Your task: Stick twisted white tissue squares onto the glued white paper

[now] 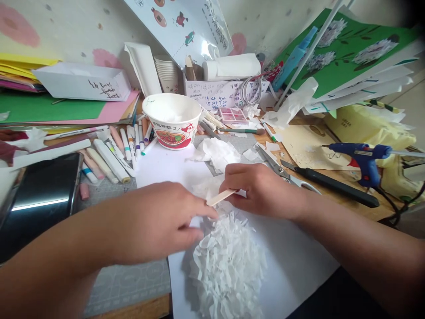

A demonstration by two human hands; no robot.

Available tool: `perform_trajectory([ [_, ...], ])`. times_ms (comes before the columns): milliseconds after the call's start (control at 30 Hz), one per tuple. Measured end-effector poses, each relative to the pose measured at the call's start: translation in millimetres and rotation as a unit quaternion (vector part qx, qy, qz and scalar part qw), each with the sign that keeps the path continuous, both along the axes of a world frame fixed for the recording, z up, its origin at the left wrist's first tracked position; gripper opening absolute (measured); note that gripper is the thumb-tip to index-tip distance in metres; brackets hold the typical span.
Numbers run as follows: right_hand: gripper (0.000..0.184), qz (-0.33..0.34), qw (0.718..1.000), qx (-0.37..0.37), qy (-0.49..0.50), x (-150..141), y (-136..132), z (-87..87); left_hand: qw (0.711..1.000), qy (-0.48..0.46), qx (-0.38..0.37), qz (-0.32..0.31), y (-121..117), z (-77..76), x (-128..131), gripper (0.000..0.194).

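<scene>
A flat wooden craft stick (219, 197) is pinched at its right end by my right hand (265, 190), whose fingers are curled. My left hand (149, 223) reaches in from the other side. Its index finger is stretched out beside the stick's left end, possibly touching it, and the thumb stands apart below. Under both hands, a fluffy white clump of ruffled paper strips (229, 270) lies on a white sheet (285, 252). Behind the right hand is crumpled white tissue (219, 153). Part of the tissue is hidden by my hands.
A paper bowl (172, 122) stands behind the hands. Several markers (109, 155) and a black phone (43, 195) are at left. Scissors (282, 170), a black-handled cutter (335, 184) and a blue glue gun (361, 159) with a cord are at right.
</scene>
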State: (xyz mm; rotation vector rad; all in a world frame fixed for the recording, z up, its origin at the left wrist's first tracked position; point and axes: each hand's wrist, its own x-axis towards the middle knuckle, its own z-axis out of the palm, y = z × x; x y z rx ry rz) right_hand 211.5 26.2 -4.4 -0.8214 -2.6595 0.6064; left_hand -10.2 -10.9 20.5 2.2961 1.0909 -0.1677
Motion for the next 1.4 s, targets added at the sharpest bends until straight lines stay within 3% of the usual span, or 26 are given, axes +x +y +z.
perform_trajectory([
  [100,0.018,-0.003,1.0,-0.016,-0.01,-1.6,-4.5,-1.4,0.992,-0.043,0.02,0.118,7.6,-4.7,3.8,0.023],
  [167,0.019,0.002,0.999,-0.04,-0.013,-0.9,-4.3,0.2,0.984,-0.058,0.046,0.161,10.9,-7.9,8.6,0.023],
  [267,0.023,0.034,0.996,-0.084,0.014,4.6,-0.5,5.6,0.986,-0.044,0.057,0.15,12.7,-11.0,14.5,0.022],
  [333,0.018,0.023,0.989,-0.112,0.088,10.0,3.0,8.5,0.988,-0.025,0.058,0.138,12.8,-12.4,15.8,0.022],
  [433,0.024,-0.058,0.962,-0.131,0.233,15.8,5.6,9.8,0.99,-0.009,0.062,0.125,12.6,-14.3,14.3,0.022],
  [533,0.034,-0.131,0.938,-0.123,0.295,14.1,2.1,10.0,0.99,-0.008,0.076,0.118,12.3,-16.2,12.3,0.021],
  [600,0.034,-0.149,0.937,-0.127,0.289,9.2,-2.1,9.9,0.989,-0.01,0.086,0.121,12.2,-17.2,11.7,0.021],
  [733,0.039,-0.119,0.956,-0.133,0.233,-1.8,-6.4,7.0,0.989,-0.003,0.086,0.12,12.2,-18.0,12.0,0.024],
  [1000,0.052,-0.093,0.984,-0.1,0.112,-12.1,-1.9,-2.6,0.995,0.003,0.077,0.069,12.8,-20.5,9.7,0.026],
  [1400,0.042,-0.033,0.987,-0.065,0.146,-15.1,-15.3,-15.2,0.992,-0.017,0.098,0.073,13.4,-13.3,9.0,0.021],
])
